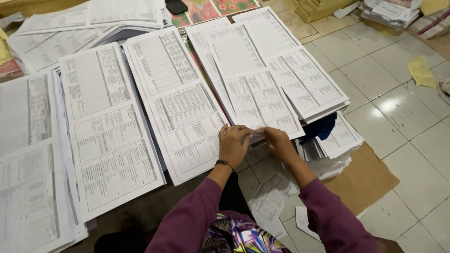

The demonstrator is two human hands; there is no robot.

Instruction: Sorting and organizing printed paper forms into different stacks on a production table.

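Both my hands meet at the near edge of a long printed sheet (253, 89) that lies on top of a paper stack. My left hand (233, 144) pinches the sheet's lower left corner, a dark band on its wrist. My right hand (277, 143) grips the same edge just to the right. The edge between the two hands is blurred. Purple sleeves cover both forearms.
Several stacks of printed table sheets (178, 103) lie side by side on the tiled floor (403, 117). A lower pile (337, 145) sits on brown cardboard (365, 178) at right. Loose sheets (272, 197) lie near my lap. Yellow paper (421, 71) and more piles lie far right.
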